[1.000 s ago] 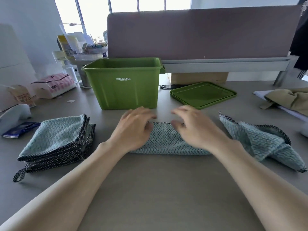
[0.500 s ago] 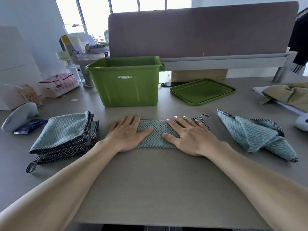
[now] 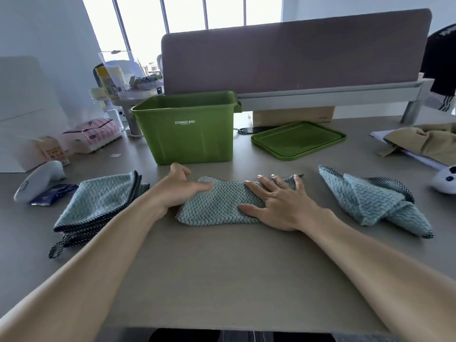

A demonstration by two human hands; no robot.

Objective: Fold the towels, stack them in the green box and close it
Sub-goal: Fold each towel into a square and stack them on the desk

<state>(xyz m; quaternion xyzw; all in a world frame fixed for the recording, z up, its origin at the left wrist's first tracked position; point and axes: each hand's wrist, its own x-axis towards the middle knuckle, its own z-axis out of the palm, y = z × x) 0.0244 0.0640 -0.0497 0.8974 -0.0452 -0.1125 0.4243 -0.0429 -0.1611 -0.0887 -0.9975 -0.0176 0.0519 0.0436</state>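
You are midway through a fold on the teal towel (image 3: 219, 206) lying on the desk (image 3: 222, 280) just in front of the green storage box (image 3: 190, 129). Your right hand (image 3: 278, 206) lies flat on its right half with the fingers spread, most likely pinning that end so the cloth does not slide. Your left hand (image 3: 181, 191) is at the towel's left end, thumb on top and fingers curled toward the cloth; it looks like a pinch on that edge ready to carry it across, though the fingers under the cloth are hidden.

The stack of folded towels (image 3: 98, 206) sits to the left, edges roughly aligned, so it can probably go into the box in one lift. One crumpled towel (image 3: 370, 203) waits to the right, well apart from your hands. The box stands open, and its green lid (image 3: 298, 139) rests flat on the desk to the right of it, clear of the opening.
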